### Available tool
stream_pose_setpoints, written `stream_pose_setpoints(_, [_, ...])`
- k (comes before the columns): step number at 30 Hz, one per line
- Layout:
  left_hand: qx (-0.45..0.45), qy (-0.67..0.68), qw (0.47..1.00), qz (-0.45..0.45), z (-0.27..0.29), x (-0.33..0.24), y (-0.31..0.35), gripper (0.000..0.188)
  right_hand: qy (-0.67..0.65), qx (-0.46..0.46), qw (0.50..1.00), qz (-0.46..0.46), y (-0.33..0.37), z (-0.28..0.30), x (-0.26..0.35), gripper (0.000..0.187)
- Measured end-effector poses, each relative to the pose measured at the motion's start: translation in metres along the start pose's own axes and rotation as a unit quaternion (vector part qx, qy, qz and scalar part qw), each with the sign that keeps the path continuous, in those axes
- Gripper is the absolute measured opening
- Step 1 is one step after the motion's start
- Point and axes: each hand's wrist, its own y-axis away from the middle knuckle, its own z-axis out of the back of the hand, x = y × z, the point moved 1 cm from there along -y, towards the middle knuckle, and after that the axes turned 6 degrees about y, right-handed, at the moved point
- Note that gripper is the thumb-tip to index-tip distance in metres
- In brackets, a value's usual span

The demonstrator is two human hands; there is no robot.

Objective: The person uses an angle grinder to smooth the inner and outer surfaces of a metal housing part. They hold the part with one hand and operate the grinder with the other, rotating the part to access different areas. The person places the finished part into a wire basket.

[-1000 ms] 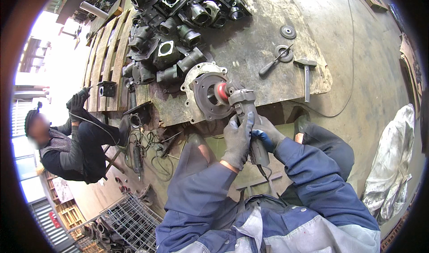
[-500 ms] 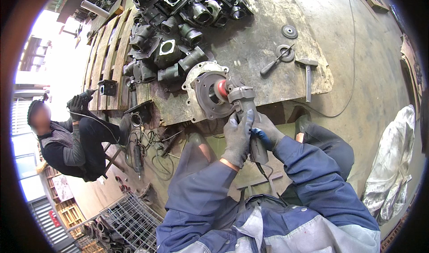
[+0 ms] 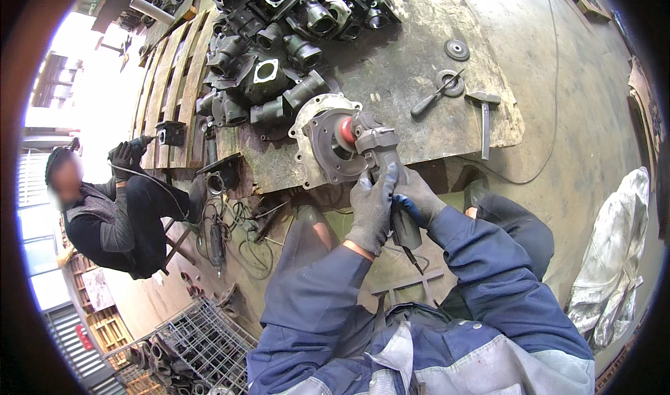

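Both my gloved hands are wrapped round an angle grinder (image 3: pixel 377 142). My left hand (image 3: pixel 371 210) grips its body from the left, and my right hand (image 3: pixel 417 198) closes on it from the right, lower down. The grinder's red disc (image 3: pixel 346 130) sits at the central opening of a flanged metal housing (image 3: pixel 322 151); whether it touches the metal I cannot tell. This housing rests at the near edge of a worn wooden board (image 3: pixel 447 39), its pale rear flange facing the pile of parts. A dark cord (image 3: pixel 414 261) hangs from the grinder's lower end.
Dark cast fittings (image 3: pixel 269 70) are heaped on the board's left. A hammer (image 3: pixel 485 119), a dark-handled tool (image 3: pixel 433 100) and a grinding disc (image 3: pixel 456 49) lie at right. Far left, a co-worker (image 3: pixel 118 206) holds a power tool. A wire basket (image 3: pixel 202 346) stands lower left.
My hands keep their hold on the grinder, whose lower end and cord have shifted slightly. The whole view has moved a little; the co-worker's tool remains raised.
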Motion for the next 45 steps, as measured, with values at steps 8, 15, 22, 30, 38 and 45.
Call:
stream_pose_setpoints(8, [-0.038,0.022,0.999,-0.021,-0.002,-0.018,0.009,0.042,0.022,0.019,0.999,0.027,-0.003,-0.007,0.015,0.037])
stream_pose_setpoints(15, [-0.063,0.062,0.996,-0.025,0.000,-0.001,0.018,0.043,0.190,0.005,0.978,0.080,-0.009,0.001,-0.017,0.041])
stream_pose_setpoints(22, [-0.051,0.066,0.996,-0.011,0.002,0.017,0.025,0.036,0.169,-0.026,0.976,0.134,0.002,-0.003,-0.038,0.025])
stream_pose_setpoints(30, [-0.036,0.065,0.996,-0.052,-0.001,0.001,0.005,0.039,0.128,0.000,0.992,0.018,-0.015,0.002,-0.006,0.038])
stream_pose_setpoints(38, [-0.012,-0.033,0.999,0.014,0.003,0.018,0.000,0.040,-0.030,-0.024,0.999,0.007,-0.003,0.004,-0.029,0.049])
stream_pose_setpoints(45, [-0.071,-0.044,0.994,0.071,-0.002,0.010,0.038,0.052,0.033,-0.030,0.999,0.024,0.024,-0.011,-0.057,0.043])
